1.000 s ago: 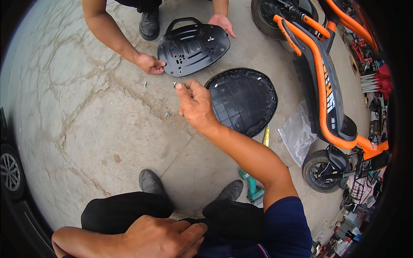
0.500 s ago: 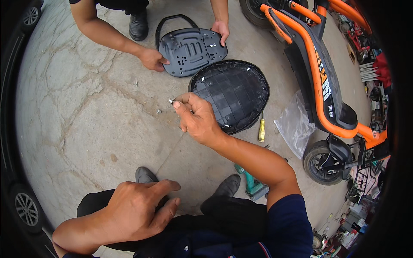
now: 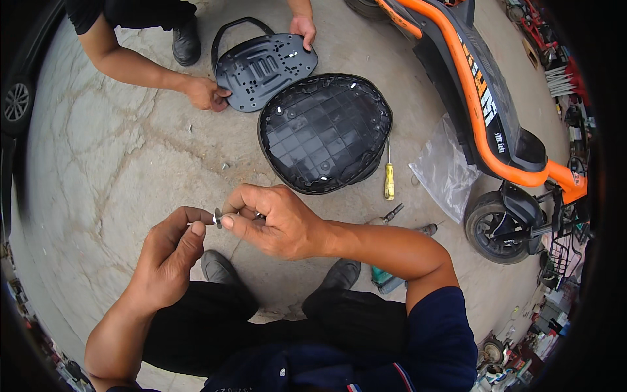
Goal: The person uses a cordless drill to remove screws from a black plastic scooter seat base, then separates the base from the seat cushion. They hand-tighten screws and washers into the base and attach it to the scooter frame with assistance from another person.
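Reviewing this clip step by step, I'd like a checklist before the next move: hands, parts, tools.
1. Right hand has the small metal piece at its fingertips: ok.
2. Left hand gripping that piece too: cannot tell; its fingertips are very close.
3. Co-worker's hands both on the black plate: ok.
4. Black shell lying hollow side up: ok.
5. Yellow-handled screwdriver in hand: not ok; on the ground.

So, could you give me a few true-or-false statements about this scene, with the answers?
1. A small metal piece is between the person's left hand and right hand. True.
2. The right hand holds the screwdriver. False: the yellow-handled screwdriver lies on the ground.
3. A co-worker's hand touches the black plate. True.
4. The scooter's frame is green. False: the scooter has an orange frame.
5. A clear plastic bag lies between screwdriver and scooter. True.
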`<state>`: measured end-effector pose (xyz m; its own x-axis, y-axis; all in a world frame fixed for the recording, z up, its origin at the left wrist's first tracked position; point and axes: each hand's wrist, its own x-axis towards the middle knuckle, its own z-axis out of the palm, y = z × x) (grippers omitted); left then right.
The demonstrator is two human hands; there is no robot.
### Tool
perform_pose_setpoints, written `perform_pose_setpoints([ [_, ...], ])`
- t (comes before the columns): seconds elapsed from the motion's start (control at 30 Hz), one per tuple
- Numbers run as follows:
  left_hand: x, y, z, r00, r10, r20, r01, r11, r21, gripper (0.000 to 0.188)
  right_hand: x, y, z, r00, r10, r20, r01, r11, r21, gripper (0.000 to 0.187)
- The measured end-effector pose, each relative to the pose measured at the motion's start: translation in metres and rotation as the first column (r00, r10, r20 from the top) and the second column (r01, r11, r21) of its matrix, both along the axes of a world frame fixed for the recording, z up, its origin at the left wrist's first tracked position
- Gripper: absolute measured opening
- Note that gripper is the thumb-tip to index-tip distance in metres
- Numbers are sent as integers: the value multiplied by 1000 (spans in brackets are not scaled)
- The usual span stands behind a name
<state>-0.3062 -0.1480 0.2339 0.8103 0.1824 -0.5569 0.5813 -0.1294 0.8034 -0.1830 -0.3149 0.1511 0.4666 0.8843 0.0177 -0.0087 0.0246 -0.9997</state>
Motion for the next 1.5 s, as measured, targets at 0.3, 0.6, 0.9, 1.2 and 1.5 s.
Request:
perform_pose_setpoints([
  [0.3, 10, -10, -5, 998, -39, -48, 32, 988, -152, 29, 2, -9, 3, 983, -26, 180, 13, 997, 74, 16],
  [0.6, 19, -15, -9, 995, -54, -89, 35, 979, -199, 29, 2, -15, -14, 956, -156, 247, 116, 979, 169, 24],
  [0.9, 24, -13, -13, 994, 34, -103, -61, 961, -270, 29, -2, -5, -15, 923, -266, 278, 189, 942, 277, 27],
  [1.2, 31, -10, -15, 986, 29, -163, -73, 961, -266, 31, 3, -4, -16, 912, -261, 315, 184, 949, 255, 24],
  [1.5, 28, -13, -13, 991, 21, -130, -45, 981, -187, 33, 3, -20, -20, 958, -244, 151, 211, 955, 209, 28],
])
